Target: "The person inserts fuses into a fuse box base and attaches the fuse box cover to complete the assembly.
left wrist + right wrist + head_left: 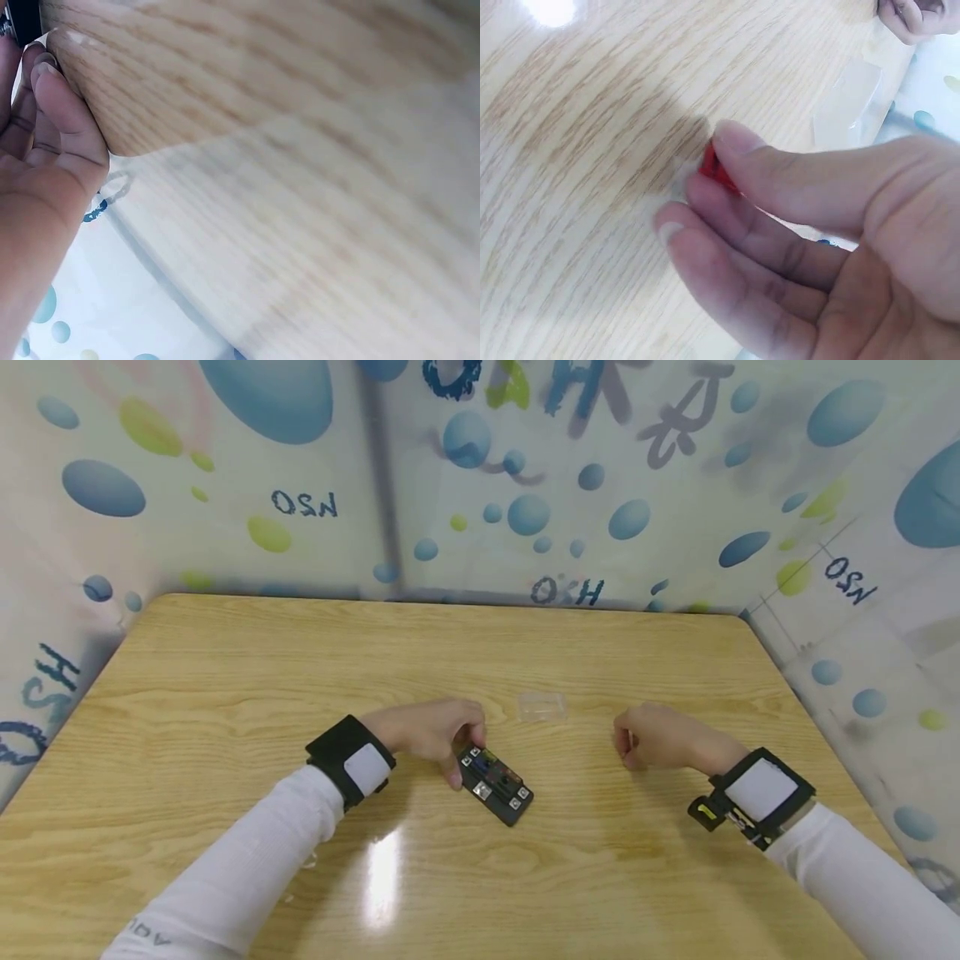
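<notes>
In the head view, my left hand (435,732) pinches the far-left end of a small black rectangular board (497,783). Silvery metal parts show near the board's corners, with coloured pieces along its middle. Only a dark corner of the board (25,20) appears beside the curled left fingers in the left wrist view. My right hand (667,739) is off to the right, just over the table. Between its thumb and index finger it pinches a small red piece (718,169), mostly covered by the fingertips; its exact kind cannot be made out.
A clear plastic box (542,707) lies on the wooden table (225,677), between the hands and a little farther back. Tiny pale scraps (309,862) lie by the left forearm. A printed curtain (517,468) hangs behind the table's far edge.
</notes>
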A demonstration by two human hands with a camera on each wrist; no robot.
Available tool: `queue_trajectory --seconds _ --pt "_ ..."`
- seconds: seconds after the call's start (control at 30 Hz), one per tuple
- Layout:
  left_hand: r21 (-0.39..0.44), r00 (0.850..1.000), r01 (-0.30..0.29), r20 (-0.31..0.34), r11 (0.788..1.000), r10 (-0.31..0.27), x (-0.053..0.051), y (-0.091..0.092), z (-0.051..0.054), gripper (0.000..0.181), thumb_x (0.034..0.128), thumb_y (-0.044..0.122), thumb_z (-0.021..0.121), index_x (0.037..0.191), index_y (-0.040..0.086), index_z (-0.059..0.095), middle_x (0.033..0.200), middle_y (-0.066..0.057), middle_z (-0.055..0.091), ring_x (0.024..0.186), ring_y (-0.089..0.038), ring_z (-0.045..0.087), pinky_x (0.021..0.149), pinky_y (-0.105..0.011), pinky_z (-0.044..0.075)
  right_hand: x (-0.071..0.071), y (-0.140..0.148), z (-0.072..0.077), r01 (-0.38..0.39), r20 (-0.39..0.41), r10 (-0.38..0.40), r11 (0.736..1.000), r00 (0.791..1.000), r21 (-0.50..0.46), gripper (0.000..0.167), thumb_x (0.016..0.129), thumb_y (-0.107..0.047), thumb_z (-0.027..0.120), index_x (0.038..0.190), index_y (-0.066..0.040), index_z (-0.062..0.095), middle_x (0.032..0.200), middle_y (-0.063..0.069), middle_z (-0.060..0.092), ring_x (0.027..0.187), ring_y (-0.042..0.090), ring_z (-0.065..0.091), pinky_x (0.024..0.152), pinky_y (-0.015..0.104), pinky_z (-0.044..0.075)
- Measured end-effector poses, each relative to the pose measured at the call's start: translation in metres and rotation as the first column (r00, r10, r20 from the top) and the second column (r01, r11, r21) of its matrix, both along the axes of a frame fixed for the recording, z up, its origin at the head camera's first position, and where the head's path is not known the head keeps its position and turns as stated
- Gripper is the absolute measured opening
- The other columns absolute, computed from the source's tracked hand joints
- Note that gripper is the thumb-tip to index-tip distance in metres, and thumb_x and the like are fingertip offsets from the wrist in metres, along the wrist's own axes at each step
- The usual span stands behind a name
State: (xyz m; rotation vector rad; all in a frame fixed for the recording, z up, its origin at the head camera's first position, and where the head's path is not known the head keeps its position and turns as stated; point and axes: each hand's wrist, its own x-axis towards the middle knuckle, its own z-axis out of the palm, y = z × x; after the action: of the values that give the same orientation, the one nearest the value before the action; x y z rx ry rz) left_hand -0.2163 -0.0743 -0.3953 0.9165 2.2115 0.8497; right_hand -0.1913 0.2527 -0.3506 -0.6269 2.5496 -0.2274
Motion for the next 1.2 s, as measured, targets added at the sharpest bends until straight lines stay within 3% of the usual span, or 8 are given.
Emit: queue_trajectory --seconds 0.33,0.6,0.93,1.2 --pt "-0.005 1.000 -0.002 0.001 1.000 0.002 0.001 -0.001 -0.001 0.051 0.0557 0.005 0.092 0.097 0.013 0.063 0.102 0.000 0.060 0.091 -0.016 0.054 0.083 -0.029 0.047 0.001 0.001 -0.001 -0.150 -0.053 0.146 0.986 0.988 -0.076 0.021 0.083 0.003 0.065 0.077 -0.016 0.060 0.071 -0.008 0.054 0.067 0.006 0.046 0.063 0.023 0.038" --pt "0.005 1.000 0.002 0.003 1.000 -0.002 0.000 -0.001 -0.001 0.051 0.0558 0.005 0.092 0.097 0.013 0.063 0.101 0.000 0.060 0.089 -0.016 0.054 0.081 -0.028 0.047 0.002 0.003 0.002 -0.108 0.061 0.114 0.990 0.992 -0.094 0.016 0.089 0.002 0.061 0.085 -0.014 0.063 0.072 -0.006 0.056 0.064 0.005 0.048 0.060 0.022 0.040" --pt "0.010 1.000 0.011 -0.009 1.000 -0.011 0.000 -0.001 -0.002 0.051 0.0559 0.005 0.092 0.097 0.012 0.063 0.100 0.000 0.059 0.088 -0.016 0.053 0.080 -0.028 0.047 0.000 -0.008 0.009 -0.127 -0.066 0.122 0.989 0.990 -0.074 0.019 0.092 0.004 0.055 0.099 -0.008 0.067 0.083 -0.001 0.062 0.071 0.009 0.050 0.066 0.026 0.043" --pt "0.004 1.000 0.003 0.006 1.000 -0.003 0.000 -0.001 -0.001 0.051 0.0564 0.005 0.092 0.097 0.013 0.063 0.101 0.000 0.060 0.089 -0.016 0.053 0.081 -0.028 0.047 0.004 -0.027 0.025 -0.166 -0.175 0.136 0.971 0.975 -0.170 0.014 0.092 0.003 0.060 0.105 -0.001 0.062 0.087 0.007 0.071 0.075 0.011 0.063 0.066 0.028 0.051"
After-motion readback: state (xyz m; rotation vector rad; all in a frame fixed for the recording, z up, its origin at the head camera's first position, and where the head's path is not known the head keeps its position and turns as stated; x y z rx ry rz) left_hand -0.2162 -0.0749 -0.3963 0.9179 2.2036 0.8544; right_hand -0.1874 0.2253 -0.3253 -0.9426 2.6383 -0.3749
